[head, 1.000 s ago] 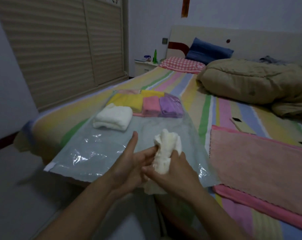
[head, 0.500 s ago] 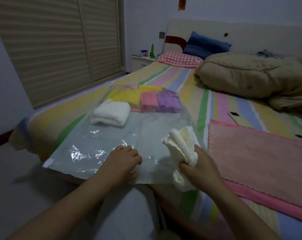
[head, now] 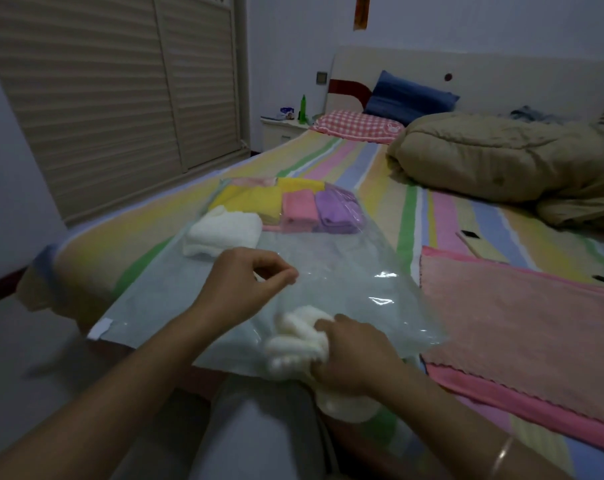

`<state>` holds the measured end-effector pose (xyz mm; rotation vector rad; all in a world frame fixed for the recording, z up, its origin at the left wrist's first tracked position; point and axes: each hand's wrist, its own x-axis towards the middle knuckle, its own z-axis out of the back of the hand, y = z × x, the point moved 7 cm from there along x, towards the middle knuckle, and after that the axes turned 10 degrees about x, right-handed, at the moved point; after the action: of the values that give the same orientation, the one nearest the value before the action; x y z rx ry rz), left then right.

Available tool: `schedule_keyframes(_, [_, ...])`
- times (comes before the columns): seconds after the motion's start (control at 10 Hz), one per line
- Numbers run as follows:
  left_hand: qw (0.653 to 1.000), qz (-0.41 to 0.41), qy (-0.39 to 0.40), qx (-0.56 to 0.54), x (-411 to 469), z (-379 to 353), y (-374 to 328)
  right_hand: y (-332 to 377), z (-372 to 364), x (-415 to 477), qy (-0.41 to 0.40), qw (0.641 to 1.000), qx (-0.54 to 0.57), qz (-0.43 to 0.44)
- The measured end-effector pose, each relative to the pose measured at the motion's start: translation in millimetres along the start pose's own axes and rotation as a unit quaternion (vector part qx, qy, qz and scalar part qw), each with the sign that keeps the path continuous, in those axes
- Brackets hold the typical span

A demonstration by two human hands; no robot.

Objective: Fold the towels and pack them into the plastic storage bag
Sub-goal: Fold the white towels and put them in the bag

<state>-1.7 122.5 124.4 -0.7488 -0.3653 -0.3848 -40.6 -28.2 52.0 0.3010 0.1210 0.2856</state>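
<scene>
A clear plastic storage bag [head: 345, 271] lies flat on the striped bed, its mouth at the near edge. Deep inside it sit folded yellow [head: 252, 199], pink [head: 298, 206] and purple [head: 335, 209] towels, with a folded white towel [head: 222, 232] nearer on the left. My left hand [head: 248, 282] pinches the bag's top layer and holds it up. My right hand [head: 352, 351] grips a bunched cream towel [head: 293, 344] at the bag's mouth, partly under the plastic. A pink towel [head: 522, 323] lies spread flat on the right.
A tan quilt [head: 501, 161] is heaped at the far right, with a checked pillow [head: 356, 126] and a blue pillow [head: 411, 97] by the headboard. A nightstand [head: 283, 128] with a green bottle stands far left. The bed edge runs under my hands.
My left hand has risen from the bag's near edge and pinched up the top layer. My right hand has lowered the cream towel from the air into the bag's mouth.
</scene>
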Motion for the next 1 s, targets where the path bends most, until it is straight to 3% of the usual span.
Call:
schedule_keyframes(0.1, [0.998,-0.040,-0.040,-0.001,-2,9,-13,9,22,31,-0.022,0.982,0.171,-0.076])
schedule_keyframes(0.2, [0.997,-0.033,-0.058,-0.045,1,18,-17,3,27,77,-0.034,0.968,0.208,-0.137])
schedule_keyframes(0.3, [0.996,-0.026,-0.018,-0.082,8,21,-15,-23,20,121,-0.063,0.922,0.316,-0.212])
schedule_keyframes(0.4, [0.991,-0.012,0.052,-0.124,14,19,0,-32,31,156,-0.125,0.919,0.308,-0.212])
schedule_keyframes(0.5, [0.992,0.045,0.023,-0.117,26,26,44,-31,33,202,-0.142,0.933,0.264,-0.199])
schedule_keyframes(0.6, [0.993,0.096,-0.004,-0.067,36,30,87,-32,31,224,-0.176,0.921,0.270,-0.219])
schedule_keyframes(0.7, [0.994,0.097,0.015,-0.039,41,24,104,-35,21,259,-0.174,0.937,0.234,-0.193])
schedule_keyframes(0.9, [0.992,0.105,0.046,-0.046,46,11,117,-56,8,259,-0.139,0.918,0.261,-0.263])
schedule_keyframes(1.0, [0.992,0.106,0.051,-0.053,47,8,115,-72,11,258,-0.135,0.926,0.275,-0.221])
